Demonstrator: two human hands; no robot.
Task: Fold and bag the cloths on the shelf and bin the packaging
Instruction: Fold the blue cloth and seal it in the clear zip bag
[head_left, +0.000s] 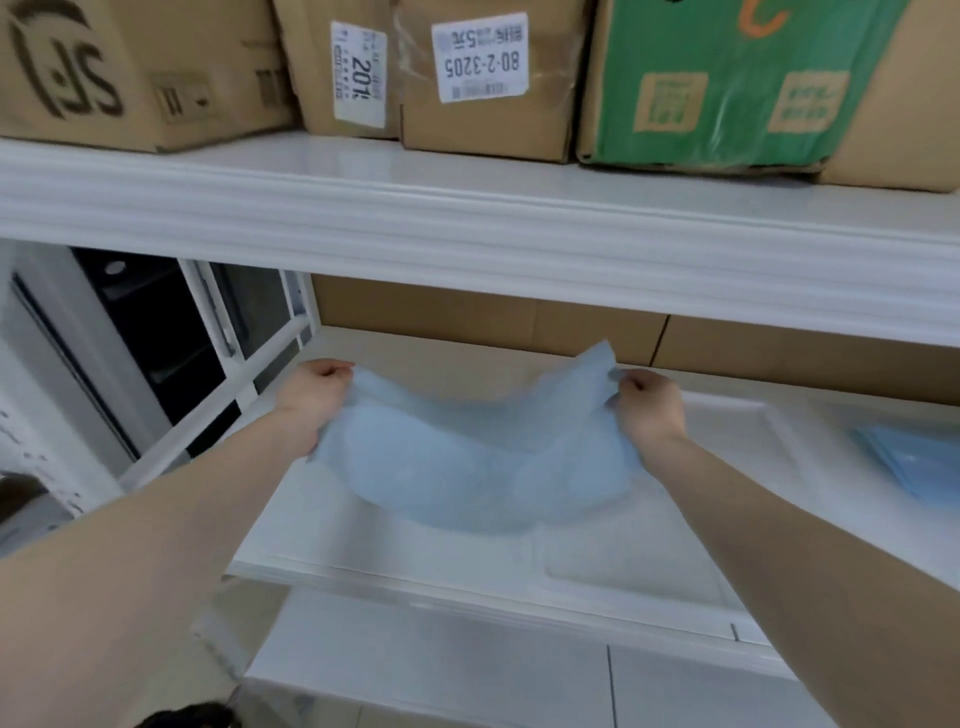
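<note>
Blue cloth (483, 457) sags in a curve between both hands above the white shelf (597, 561), its middle drooping onto the board. Left hand (311, 400) pinches its left edge, right hand (649, 410) its right. More blue cloths (909, 462) lie far right.

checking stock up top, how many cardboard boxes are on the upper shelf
4 in view: the box with black lettering at far left, two labelled boxes in the middle, and the green-printed box on the right. More may sit outside the frame.
</note>
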